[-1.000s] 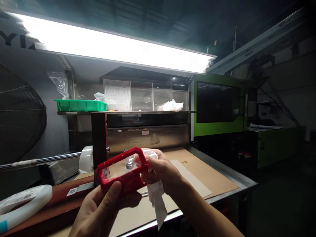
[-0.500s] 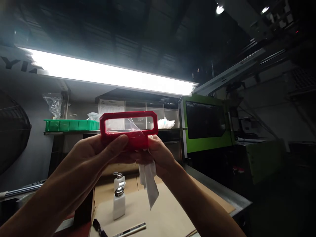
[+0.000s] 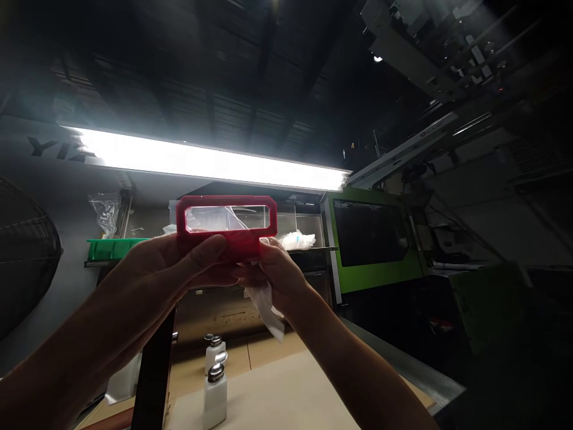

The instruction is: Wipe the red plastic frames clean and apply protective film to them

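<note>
I hold a red plastic frame [image 3: 188,220] with a clear window up at eye level, just under the strip light [image 3: 210,163]. My left hand [image 3: 179,266] is closed on its lower left edge, thumb across the front. My right hand [image 3: 273,272] is closed on the lower right edge and also grips a white cloth [image 3: 264,304] that hangs down below it.
Two white pump bottles [image 3: 215,382] stand on the cardboard-covered bench [image 3: 286,394] below my hands. A green tray [image 3: 111,248] and plastic bags sit on the shelf behind. A dark post [image 3: 152,370] rises at the left. A green machine [image 3: 376,239] stands to the right.
Both hands lifted the red frame from bench height up toward the light and turned its window to face me. The camera tilted upward with it.
</note>
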`<state>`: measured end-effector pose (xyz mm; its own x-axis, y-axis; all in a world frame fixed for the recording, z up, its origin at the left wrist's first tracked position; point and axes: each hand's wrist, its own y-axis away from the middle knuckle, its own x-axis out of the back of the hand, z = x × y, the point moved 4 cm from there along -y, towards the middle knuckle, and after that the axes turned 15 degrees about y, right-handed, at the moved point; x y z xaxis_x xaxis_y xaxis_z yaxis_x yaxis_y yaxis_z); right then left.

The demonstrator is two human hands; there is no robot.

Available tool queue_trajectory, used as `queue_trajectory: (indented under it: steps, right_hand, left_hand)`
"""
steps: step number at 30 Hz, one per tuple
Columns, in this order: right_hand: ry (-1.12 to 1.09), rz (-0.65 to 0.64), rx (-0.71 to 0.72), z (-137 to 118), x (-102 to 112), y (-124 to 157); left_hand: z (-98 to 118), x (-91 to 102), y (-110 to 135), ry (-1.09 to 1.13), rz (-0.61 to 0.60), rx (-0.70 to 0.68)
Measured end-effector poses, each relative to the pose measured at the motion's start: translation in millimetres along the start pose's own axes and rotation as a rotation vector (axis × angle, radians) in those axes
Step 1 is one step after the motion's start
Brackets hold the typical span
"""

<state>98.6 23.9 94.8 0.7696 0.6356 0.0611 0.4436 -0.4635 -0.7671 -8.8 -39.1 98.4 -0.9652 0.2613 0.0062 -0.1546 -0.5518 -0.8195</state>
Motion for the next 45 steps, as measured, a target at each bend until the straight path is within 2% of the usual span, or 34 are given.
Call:
queue_trajectory:
  steps: [5, 9, 13, 16, 18, 20, 26, 30, 35, 41, 43, 45]
  right_hand:
    - [0.050, -0.022, 0.033, 1, 1, 2]
    - [0.109, -0.067, 0.027, 5, 4, 3]
    - [0.154, -0.088, 0.001, 11, 6, 2]
    - [0.162, 0.019, 0.016, 14, 11, 7]
    - [0.146, 0.123, 0.074, 14, 16, 15]
    - [0.147, 0.175, 0.128, 16, 17, 22]
    - [0.344, 0.146, 0.217, 20, 15, 30]
    - [0.288, 0.191, 0.177, 23, 21, 30]
    - [0.226, 0.290, 0.115, 25, 26, 35]
    - [0.252, 0.272, 0.118, 32, 23, 39]
    - [0.228, 0.256, 0.121, 32, 28, 41]
    - [0.182, 0.294, 0.166, 28, 39, 44]
  left_hand:
    - [0, 2.7, 3, -0.001, 0.066, -0.006]
    - [-4, 3.1, 6, 0.022, 0.129, 0.053]
    - [-10, 2.3, 8, 0.022, 0.100, 0.110]
    - [-13, 4.3, 9, 0.042, 0.133, 0.116]
    - [-13, 6.5, 9, 0.057, 0.175, 0.120]
    - [-14, 7.6, 10, 0.063, 0.192, 0.129]
    - [-21, 6.8, 12, 0.046, 0.194, 0.150]
    - [-29, 10.6, 13, -0.010, 0.124, 0.195]
    - [-40, 26.5, 18, -0.062, 0.160, 0.251]
    - [-48, 30.6, 21, -0.264, 0.101, 0.257]
    - [-51, 43.6, 23, -0.454, 0.119, 0.205]
    - [-56, 69.3, 28, -0.705, 0.205, 0.144]
